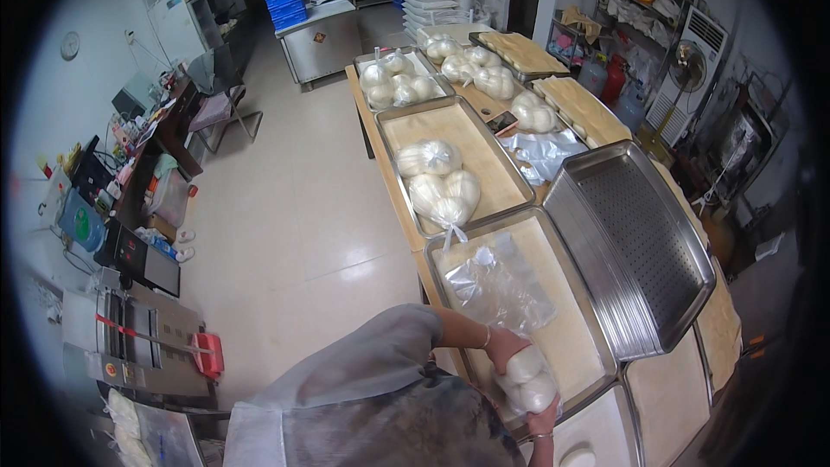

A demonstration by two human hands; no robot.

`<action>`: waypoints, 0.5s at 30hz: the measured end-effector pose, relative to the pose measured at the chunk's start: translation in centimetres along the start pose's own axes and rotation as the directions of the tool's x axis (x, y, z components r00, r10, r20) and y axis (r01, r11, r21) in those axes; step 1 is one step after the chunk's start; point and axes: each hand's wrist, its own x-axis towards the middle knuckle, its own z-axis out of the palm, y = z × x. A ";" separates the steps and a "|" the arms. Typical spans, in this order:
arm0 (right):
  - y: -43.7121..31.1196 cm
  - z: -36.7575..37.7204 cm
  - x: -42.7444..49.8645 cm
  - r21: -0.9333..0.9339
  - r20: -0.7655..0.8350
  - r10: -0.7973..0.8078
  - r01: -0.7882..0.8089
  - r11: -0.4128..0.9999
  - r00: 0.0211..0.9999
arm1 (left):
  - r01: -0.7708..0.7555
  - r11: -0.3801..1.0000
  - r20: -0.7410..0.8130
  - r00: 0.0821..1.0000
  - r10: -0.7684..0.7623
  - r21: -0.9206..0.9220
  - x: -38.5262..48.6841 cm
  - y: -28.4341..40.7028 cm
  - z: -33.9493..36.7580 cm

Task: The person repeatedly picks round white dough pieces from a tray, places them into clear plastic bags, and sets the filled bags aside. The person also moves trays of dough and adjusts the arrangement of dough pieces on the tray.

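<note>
A clear plastic bag of white steamed buns is between my two hands, over the near end of a lined metal tray. My left hand grips its far side, and my right hand holds the near side. Empty clear plastic bags lie flat on the same tray, just beyond my left hand. In the tray past that sit two tied bags of buns. Close to my right hand, a single white bun rests on another tray, partly cut off by the picture's edge.
A tall stack of perforated metal trays stands right of my hands. More bagged buns, a phone and loose bags occupy the table's far part. Cloth-covered trays line its far side. Open floor runs along the left.
</note>
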 end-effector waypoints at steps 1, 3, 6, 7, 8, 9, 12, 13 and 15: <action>0.7 -0.5 0.6 0.058 0.013 0.009 -0.009 0.998 1.000 | 0.025 1.000 0.003 1.000 -0.025 -0.016 0.6 -0.1 -0.2; 1.6 -2.0 1.4 0.203 0.033 -0.023 0.015 0.979 0.999 | 0.074 0.992 -0.019 0.997 -0.076 -0.098 1.8 -0.2 -0.6; 2.0 -3.6 0.0 0.755 0.258 0.267 -0.366 0.544 0.929 | 0.193 0.887 0.156 0.978 -0.139 -0.420 2.7 0.5 -1.6; 1.9 -3.8 -0.4 0.770 0.295 0.250 -0.385 0.510 0.922 | 0.266 0.811 0.230 0.959 -0.167 -0.521 2.7 0.8 -1.9; 1.9 -3.9 -0.8 0.773 0.344 0.279 -0.439 0.458 0.897 | 0.363 0.761 0.319 0.923 -0.214 -0.537 2.3 1.1 -2.0; 1.9 -3.9 -1.1 0.781 0.405 0.264 -0.481 0.398 0.876 | 0.472 0.708 0.389 0.873 -0.294 -0.526 1.8 1.4 -1.9; 2.0 -3.5 -1.7 0.767 0.485 0.255 -0.547 0.335 0.836 | 0.571 0.600 0.485 0.814 -0.321 -0.560 0.2 1.8 -1.4; 1.9 -3.5 -1.8 0.790 0.548 0.154 -0.569 0.227 0.822 | 0.568 0.578 0.497 0.815 -0.298 -0.586 -0.3 1.8 -1.1; 1.4 -3.8 -1.8 0.598 0.558 0.402 -0.688 0.411 0.726 | 0.564 0.531 0.522 0.817 -0.247 -0.632 -1.0 1.8 -0.6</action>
